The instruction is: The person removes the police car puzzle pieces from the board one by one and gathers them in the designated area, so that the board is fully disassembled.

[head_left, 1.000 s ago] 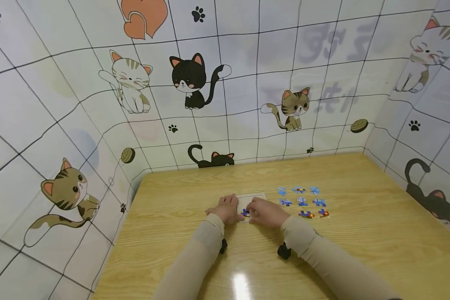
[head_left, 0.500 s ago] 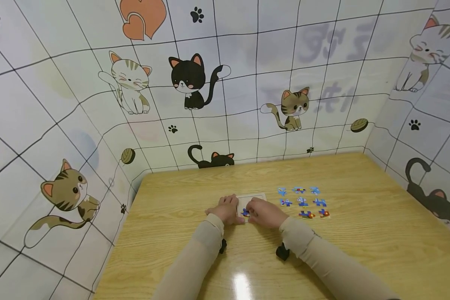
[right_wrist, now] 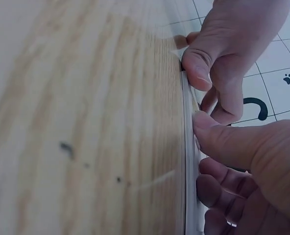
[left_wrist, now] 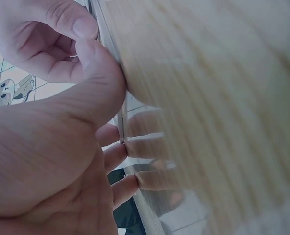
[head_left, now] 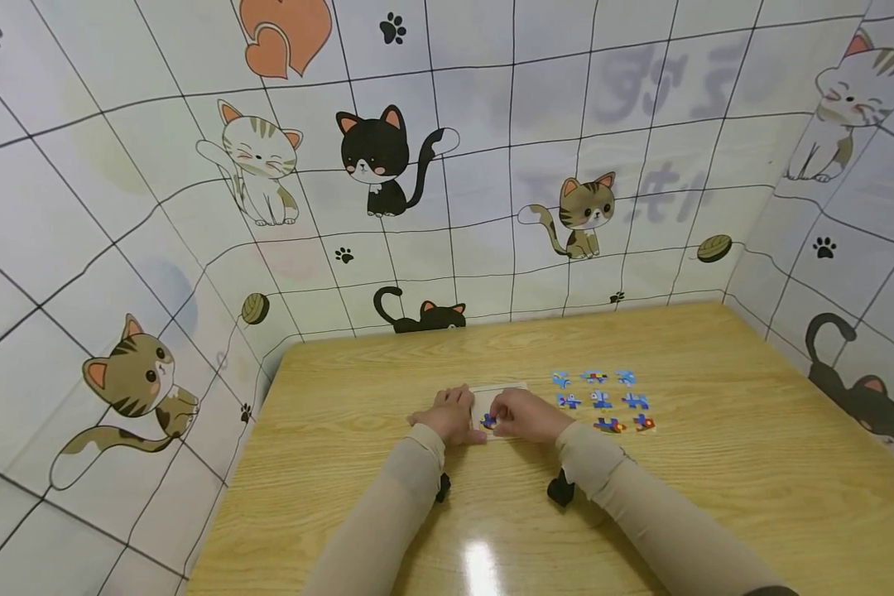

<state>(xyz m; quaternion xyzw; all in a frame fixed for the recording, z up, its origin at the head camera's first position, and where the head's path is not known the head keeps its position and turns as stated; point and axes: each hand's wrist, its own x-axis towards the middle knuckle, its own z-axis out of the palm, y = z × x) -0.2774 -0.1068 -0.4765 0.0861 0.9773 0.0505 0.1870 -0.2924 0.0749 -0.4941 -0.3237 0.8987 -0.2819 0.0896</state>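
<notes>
Head view: lying flat at table [head_left: 387,381] centre, puzzle board [head_left: 501,394], long axis left-right, no legible writing; left hand [head_left: 447,416] resting flat on its left edge, right hand [head_left: 525,416] pinching blue piece [head_left: 487,422], edging slightly leftward since before. Loose pieces [head_left: 602,401] lying right. Wrist views: thumbs pressing board edge [right_wrist: 188,147].

Two long, close-fitting beige fabric sleeves are worn, one on each arm, running from the lower edge of the head view up to the wrists; the cloth is plain, without print or seam marks that can be made out; faint creases are seen along the forearms; a small black device is strapped beneath the left wrist [head_left: 443,488], and a like black device beneath the right wrist [head_left: 561,490]; both hands, the left hand [head_left: 447,418] and the right hand [head_left: 525,418], are left bare, without gloves; short trimmed nails are seen in the wrist views.
</notes>
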